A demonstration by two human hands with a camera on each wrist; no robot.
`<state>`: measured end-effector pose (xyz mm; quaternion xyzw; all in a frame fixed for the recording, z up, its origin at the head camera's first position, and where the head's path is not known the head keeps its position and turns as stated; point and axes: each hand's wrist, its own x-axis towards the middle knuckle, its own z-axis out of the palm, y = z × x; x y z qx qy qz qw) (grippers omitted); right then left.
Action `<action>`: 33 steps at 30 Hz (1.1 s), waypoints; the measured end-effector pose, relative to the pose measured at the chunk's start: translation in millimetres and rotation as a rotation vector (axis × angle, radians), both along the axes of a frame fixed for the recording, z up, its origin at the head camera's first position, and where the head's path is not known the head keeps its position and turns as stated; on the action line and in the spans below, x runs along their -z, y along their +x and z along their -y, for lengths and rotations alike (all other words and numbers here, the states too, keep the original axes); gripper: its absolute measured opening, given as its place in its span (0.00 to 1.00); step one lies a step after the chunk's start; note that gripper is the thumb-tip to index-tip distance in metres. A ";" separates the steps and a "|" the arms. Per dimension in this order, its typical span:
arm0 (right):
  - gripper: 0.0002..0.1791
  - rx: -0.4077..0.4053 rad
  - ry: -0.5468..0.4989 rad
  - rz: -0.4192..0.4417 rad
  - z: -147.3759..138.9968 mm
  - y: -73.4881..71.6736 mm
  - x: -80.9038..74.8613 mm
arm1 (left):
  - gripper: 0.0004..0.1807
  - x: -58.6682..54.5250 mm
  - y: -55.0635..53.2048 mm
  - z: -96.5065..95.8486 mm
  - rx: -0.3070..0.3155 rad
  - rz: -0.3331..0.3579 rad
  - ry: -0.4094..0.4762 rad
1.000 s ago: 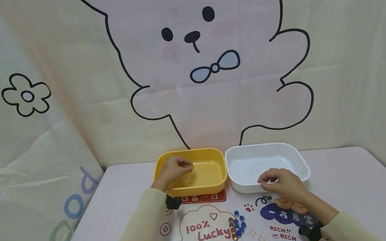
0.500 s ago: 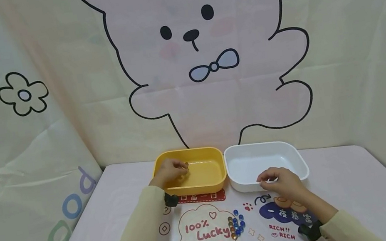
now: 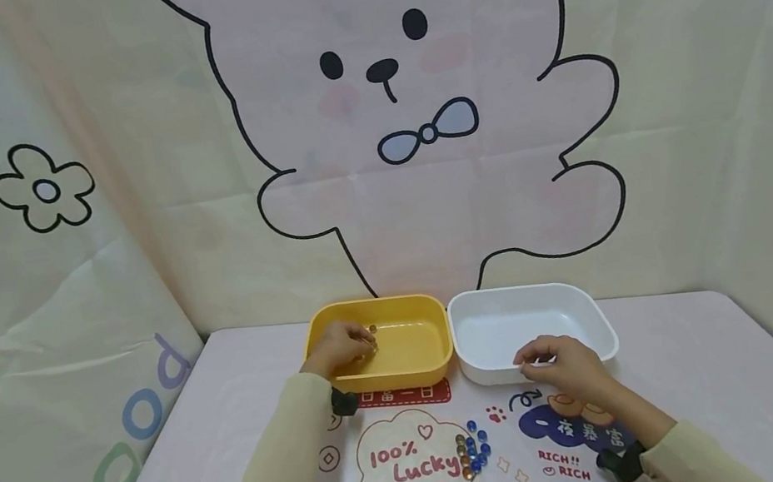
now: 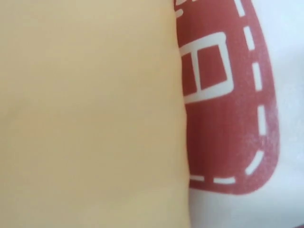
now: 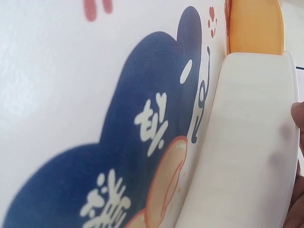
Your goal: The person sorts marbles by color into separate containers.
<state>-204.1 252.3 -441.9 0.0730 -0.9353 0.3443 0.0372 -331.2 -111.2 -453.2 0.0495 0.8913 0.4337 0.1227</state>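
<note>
In the head view my left hand (image 3: 344,344) is inside the yellow tray (image 3: 440,363), fingers bent and pointing down toward its floor. Just past its fingertips shows a small amber marble (image 3: 373,329). My right hand (image 3: 565,363) is at the near rim of the white tray (image 3: 479,370), fingers bent, thumb and fingertips close together. I cannot tell whether it holds anything small. In the right wrist view part of the right hand (image 5: 298,115) shows at the rim, with dark patches on the tray wall beneath. The left wrist view shows no hand.
Blue marbles (image 3: 482,436) and amber marbles (image 3: 464,461) lie in short rows on the printed white tablecloth (image 3: 697,377), nearer me than the trays. The two trays stand side by side before a cloth backdrop (image 3: 715,206) with a bear drawing.
My left hand has shifted slightly left and lower into the yellow tray, and the amber marble now shows apart from the fingertips. The right hand stays at the white tray's rim.
</note>
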 end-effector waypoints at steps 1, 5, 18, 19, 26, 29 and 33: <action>0.05 0.001 0.000 0.000 0.1 0.1 0.1 | 0.04 0.8 -0.2 0.0 0.001 -0.005 -0.008; 0.05 0.001 -0.010 0.007 0.4 0.7 0.4 | 0.04 4.9 -2.9 0.3 -0.007 0.008 -0.014; 0.05 0.014 -0.008 0.028 0.7 -0.2 -1.2 | 0.06 4.0 -4.4 0.2 0.005 0.040 -0.003; 0.05 0.013 -0.005 0.025 0.8 0.0 -1.4 | 0.07 3.2 -3.6 0.4 0.004 0.039 -0.004; 0.05 -0.013 0.020 -0.014 -0.7 -0.3 -1.8 | 0.14 -2.4 -1.0 1.9 0.015 0.023 0.000; 0.05 -0.019 0.026 -0.024 -1.5 -1.6 -0.4 | 0.14 -5.1 0.4 2.9 0.037 -0.002 -0.003; 0.04 -0.012 0.028 -0.023 -1.4 -2.3 1.7 | 0.15 -10.3 4.7 4.5 0.054 -0.028 -0.003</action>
